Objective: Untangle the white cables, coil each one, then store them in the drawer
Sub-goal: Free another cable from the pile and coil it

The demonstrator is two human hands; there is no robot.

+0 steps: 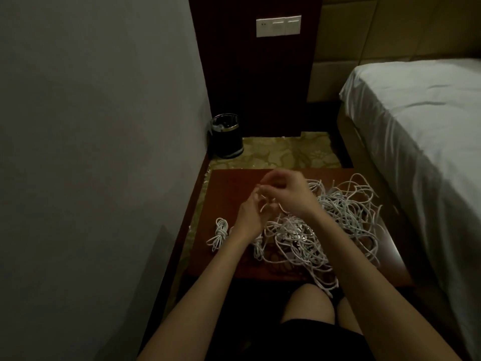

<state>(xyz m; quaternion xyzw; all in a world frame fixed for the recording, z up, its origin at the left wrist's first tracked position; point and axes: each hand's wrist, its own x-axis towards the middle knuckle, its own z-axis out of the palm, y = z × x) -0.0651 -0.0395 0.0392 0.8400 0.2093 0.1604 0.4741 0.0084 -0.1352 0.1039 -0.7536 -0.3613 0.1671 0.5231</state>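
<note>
A big tangle of white cables covers the right half of the reddish-brown table top and spills over its front edge. One coiled white cable lies at the left of the table. Above the middle of the table my left hand and my right hand are close together, and both pinch a strand of white cable that runs down into the tangle. The strand's far end is hidden among the fingers. No drawer is in view.
A grey wall runs along the left. A black waste bin stands on the patterned carpet beyond the table. A bed with a white sheet is on the right. A dark wood panel with a light switch plate is behind. My knees are below the table's front edge.
</note>
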